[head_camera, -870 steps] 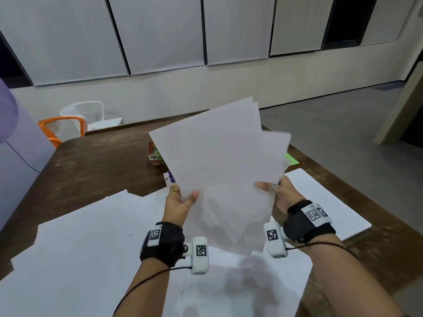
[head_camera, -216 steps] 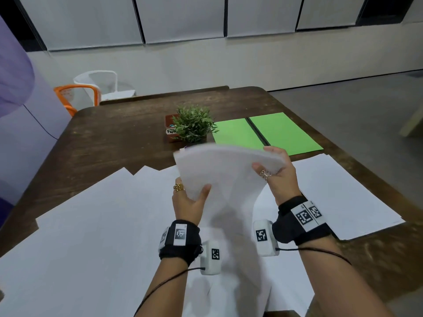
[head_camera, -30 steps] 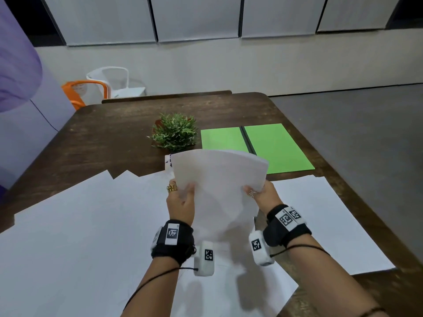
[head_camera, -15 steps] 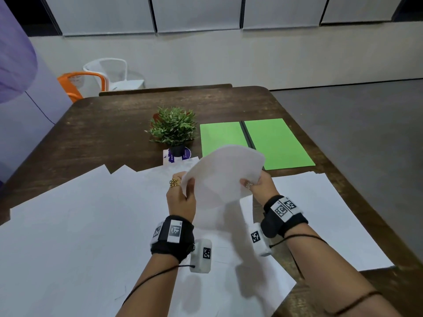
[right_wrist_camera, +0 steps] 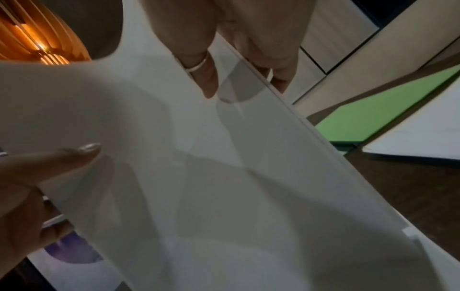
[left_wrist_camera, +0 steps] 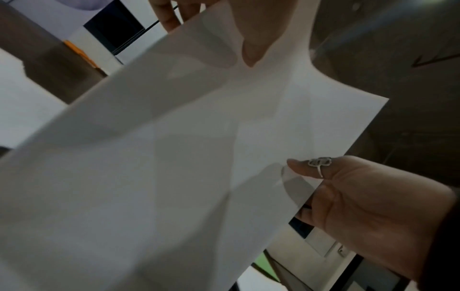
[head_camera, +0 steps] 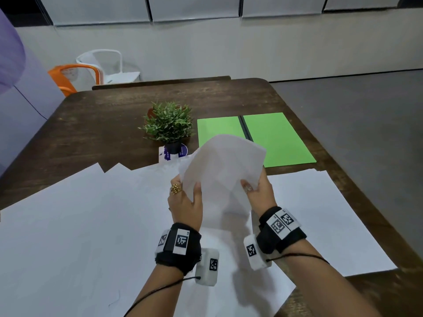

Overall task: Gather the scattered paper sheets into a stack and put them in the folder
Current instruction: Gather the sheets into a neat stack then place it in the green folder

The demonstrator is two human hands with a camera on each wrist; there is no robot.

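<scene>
I hold a gathered stack of white paper sheets (head_camera: 225, 170) upright above the table, its top bowing away toward the folder. My left hand (head_camera: 186, 197) grips its left edge, thumb in front. My right hand (head_camera: 257, 191) pinches the right edge. The left wrist view shows the stack (left_wrist_camera: 174, 157) with the right hand's ringed thumb (left_wrist_camera: 313, 167) on it. The right wrist view shows the sheets (right_wrist_camera: 224, 177) between thumb and fingers. The green folder (head_camera: 274, 138) lies open flat beyond the stack. Large white sheets (head_camera: 80, 225) cover the near table.
A small potted plant (head_camera: 168, 125) stands left of the folder, on a white and purple card (head_camera: 164, 155). Another big white sheet (head_camera: 320, 213) lies at the right, near the table's edge. Orange and white chairs (head_camera: 91, 72) stand beyond the dark wooden table (head_camera: 103, 115).
Over the last second both hands lowered the stack a little and tilted its top forward toward the folder. The grips stayed on both edges.
</scene>
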